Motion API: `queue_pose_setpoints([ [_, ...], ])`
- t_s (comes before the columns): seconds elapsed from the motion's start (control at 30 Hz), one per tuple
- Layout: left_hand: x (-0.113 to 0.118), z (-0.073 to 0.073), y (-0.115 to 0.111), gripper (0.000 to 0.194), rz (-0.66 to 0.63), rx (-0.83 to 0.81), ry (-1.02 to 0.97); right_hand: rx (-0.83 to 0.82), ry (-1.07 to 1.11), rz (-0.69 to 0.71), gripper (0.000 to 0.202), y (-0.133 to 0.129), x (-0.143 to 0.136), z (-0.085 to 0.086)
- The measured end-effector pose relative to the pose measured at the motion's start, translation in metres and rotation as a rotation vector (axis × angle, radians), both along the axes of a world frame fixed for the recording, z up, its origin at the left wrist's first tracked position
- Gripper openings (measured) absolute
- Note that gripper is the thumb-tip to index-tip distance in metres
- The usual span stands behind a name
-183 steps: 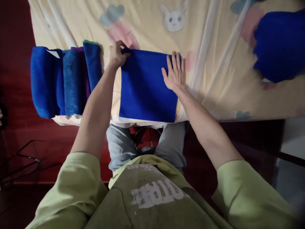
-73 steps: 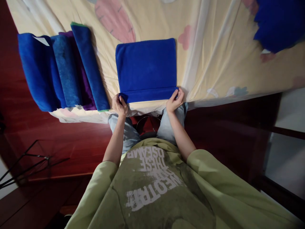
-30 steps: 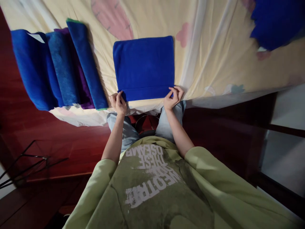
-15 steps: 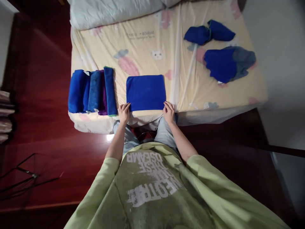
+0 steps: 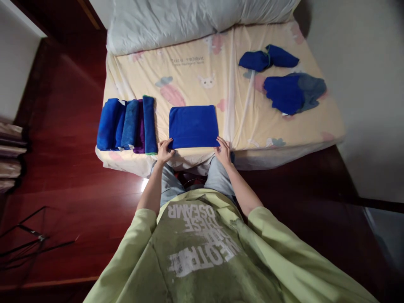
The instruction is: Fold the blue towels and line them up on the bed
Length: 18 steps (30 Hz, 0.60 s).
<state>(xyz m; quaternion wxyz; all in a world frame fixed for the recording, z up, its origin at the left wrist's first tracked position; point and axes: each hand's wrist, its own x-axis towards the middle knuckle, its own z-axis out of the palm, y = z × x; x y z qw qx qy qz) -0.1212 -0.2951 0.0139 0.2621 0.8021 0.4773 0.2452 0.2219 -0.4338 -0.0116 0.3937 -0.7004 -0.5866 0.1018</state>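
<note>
A folded royal-blue towel (image 5: 193, 126) lies flat on the yellow cartoon-print bed sheet (image 5: 195, 86), close to the bed's near edge. My left hand (image 5: 164, 150) grips the towel's near left corner with curled fingers. At the near right corner my right hand (image 5: 223, 150) holds the towel in the same way. I wear a light green shirt and stand against the bed's edge.
A row of rolled blue and purple towels (image 5: 126, 125) lies left of the folded one. Loose blue towels (image 5: 285, 91) and another crumpled pair (image 5: 268, 58) lie at the right. White bedding (image 5: 189, 21) is at the head. Dark red wood floor (image 5: 63, 168) surrounds the bed.
My head has risen and pulled back, so the whole bed shows. My hands moved from the towel's far edge to its near corners. The narrow turned-up strip at that edge is gone.
</note>
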Motion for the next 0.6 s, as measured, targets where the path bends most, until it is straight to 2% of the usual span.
queue_pose_setpoints([
  [0.4,0.003,-0.001,0.002,0.043,0.071,-0.043,-0.073,-0.065,0.018,-0.061,0.058,0.01,0.0,0.009],
  [0.6,0.0,-0.004,0.003,0.031,0.193,-0.077,-0.169,0.004,0.15,-0.092,0.041,0.018,0.0,0.015],
])
